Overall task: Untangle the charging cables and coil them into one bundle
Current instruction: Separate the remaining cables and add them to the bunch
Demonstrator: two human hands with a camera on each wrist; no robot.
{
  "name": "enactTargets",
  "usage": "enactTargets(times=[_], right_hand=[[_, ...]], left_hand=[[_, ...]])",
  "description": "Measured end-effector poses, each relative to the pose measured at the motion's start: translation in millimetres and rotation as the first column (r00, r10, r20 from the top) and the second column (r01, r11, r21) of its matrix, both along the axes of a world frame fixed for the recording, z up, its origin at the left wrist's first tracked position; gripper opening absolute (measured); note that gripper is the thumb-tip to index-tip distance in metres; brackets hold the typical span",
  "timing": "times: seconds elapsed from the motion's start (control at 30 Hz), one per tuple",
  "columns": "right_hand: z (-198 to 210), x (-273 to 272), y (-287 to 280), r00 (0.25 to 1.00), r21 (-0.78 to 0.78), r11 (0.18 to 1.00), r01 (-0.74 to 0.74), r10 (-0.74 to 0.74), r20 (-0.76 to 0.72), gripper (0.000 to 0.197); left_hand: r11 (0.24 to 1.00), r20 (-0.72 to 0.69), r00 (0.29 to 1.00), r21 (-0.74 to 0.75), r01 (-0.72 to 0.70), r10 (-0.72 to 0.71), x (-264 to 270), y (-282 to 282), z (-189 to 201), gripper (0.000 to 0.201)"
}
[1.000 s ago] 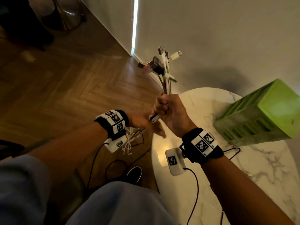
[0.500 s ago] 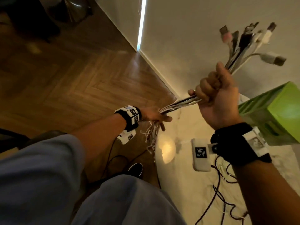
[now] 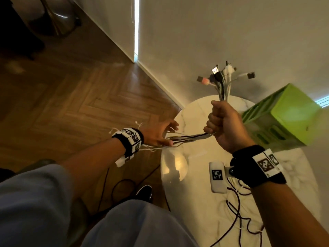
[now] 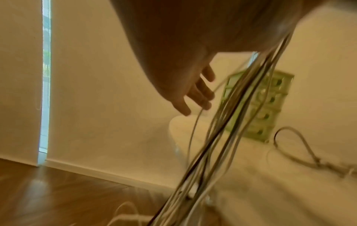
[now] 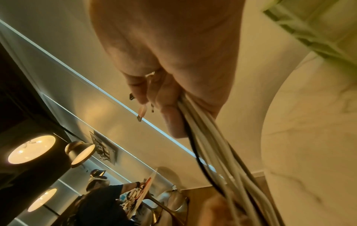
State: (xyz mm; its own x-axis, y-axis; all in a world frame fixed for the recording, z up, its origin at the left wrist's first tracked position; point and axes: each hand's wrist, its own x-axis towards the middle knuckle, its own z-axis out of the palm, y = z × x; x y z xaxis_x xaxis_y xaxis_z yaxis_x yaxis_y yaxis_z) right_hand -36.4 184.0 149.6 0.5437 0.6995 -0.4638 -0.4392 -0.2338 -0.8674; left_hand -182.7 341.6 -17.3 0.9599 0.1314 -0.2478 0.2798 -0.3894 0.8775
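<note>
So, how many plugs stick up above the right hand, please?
4 clearly: pink plug leftmost, black plug beside it, white plug in the middle clump, grey-tipped plug rightmost; the clump may hide more.

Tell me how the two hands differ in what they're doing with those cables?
The right hand is a closed fist around the cables, raised above the marble table; the left hand sits lower, by the table's edge, fingers spread straight. The right hand keeps the plug ends fanned out above it; at the left hand the cables run across its open fingers. Both wear black wristbands.
</note>
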Motion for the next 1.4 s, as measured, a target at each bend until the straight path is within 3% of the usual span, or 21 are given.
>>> enactTargets(times=[0.07,0.17,0.27,0.33,0.37,0.43,0.5,0.57,0.63,0.7,0.77,0.87,0.97,1.07,1.13,1.17,1.27,1.4], right_hand=[[-3.0,3.2,-8.6,0.999,0.026,0.999,-0.043,0.043,-0.016,0.043],[-9.0,2.0,-22.2,0.988,0.06,0.986,-0.156,0.156,-0.003,0.042],[-16.7,-2.4,-34.3,0.96,-0.005,0.961,-0.275,0.275,0.053,0.025],[-25.2,-1.1,-48.4,0.931,-0.041,0.935,-0.353,0.355,0.079,0.022],[-32.7,1.8,-61.8,0.935,-0.015,0.937,-0.35,0.35,0.065,0.027],[-50.2,-2.4,-70.9,0.937,0.067,0.935,-0.348,0.349,0.008,0.036],[-68.9,-4.3,-93.6,0.952,0.1,0.947,-0.305,0.302,0.04,0.032],[-87.0,-11.9,-113.1,0.933,0.003,0.944,-0.331,0.327,0.152,0.019],[-103.6,-20.5,-126.1,0.892,-0.073,0.91,-0.408,0.414,0.182,0.017],[-113.8,-28.2,-129.9,0.908,-0.1,0.931,-0.35,0.364,0.207,0.011],[-125.8,-28.7,-125.6,0.928,-0.16,0.975,-0.156,0.2,0.314,0.018],[-136.8,-19.6,-133.6,0.858,-0.221,0.968,0.12,0.01,0.513,0.031],[-128.5,-8.9,-151.8,0.881,-0.313,0.949,0.048,0.108,0.461,0.06],[-132.1,5.0,-180.2,0.9,-0.301,0.949,-0.097,0.213,0.38,0.037],[-136.5,16.4,-208.9,0.931,-0.266,0.957,-0.115,0.197,0.307,0.048],[-137.5,23.0,-222.6,0.955,-0.256,0.963,-0.079,0.146,0.257,0.049],[-139.9,50.9,-261.4,0.986,-0.271,0.955,0.124,-0.087,0.146,0.026],[-153.0,98.4,-302.3,0.93,-0.33,0.87,0.366,-0.333,0.154,0.01]], left_hand=[[0.994,0.181,0.98,-0.079,-0.07,0.083,5.7,-11.9,17.2,0.103],[0.949,0.318,0.944,-0.315,0.02,0.086,33.0,-35.7,64.6,0.108],[0.904,0.323,0.945,-0.417,0.09,0.055,57.5,-51.8,105.7,0.079],[0.901,0.271,0.962,-0.423,0.097,0.023,69.2,-62.3,122.0,0.046],[0.908,0.248,0.969,-0.401,0.123,-0.021,75.8,-71.7,130.4,0.04],[0.923,0.272,0.961,-0.357,0.142,-0.043,74.1,-77.8,134.3,0.043],[0.931,0.256,0.939,-0.226,0.288,-0.228,81.2,-94.5,138.5,0.043],[0.903,0.187,0.899,-0.098,0.419,-0.397,87.8,-117.1,139.3,0.042],[0.869,0.157,0.869,-0.092,0.487,-0.47,94.2,-137.4,139.7,0.042],[0.834,0.134,0.857,-0.196,0.516,-0.498,102.5,-152.6,138.9,0.04],[0.811,0.079,0.87,-0.329,0.484,-0.487,109.0,-159.5,134.3,0.036],[0.799,0.011,0.912,-0.479,0.365,-0.41,122.6,-175.4,126.6,0.036],[0.749,-0.047,0.958,-0.635,0.191,-0.284,138.5,-193.5,115.0,0.039],[0.762,-0.089,0.975,-0.64,0.102,-0.205,159.6,-212.5,102.3,0.041],[0.796,-0.107,0.984,-0.604,0.049,-0.142,175.6,-225.2,93.5,0.038],[0.808,-0.116,0.988,-0.588,0.013,-0.1,182.7,-229.6,89.3,0.036],[0.833,-0.142,0.99,-0.547,-0.08,0.002,201.6,-240.0,77.0,0.032],[0.86,-0.196,0.978,-0.485,-0.157,0.068,215.0,-257.2,63.0,0.044]])
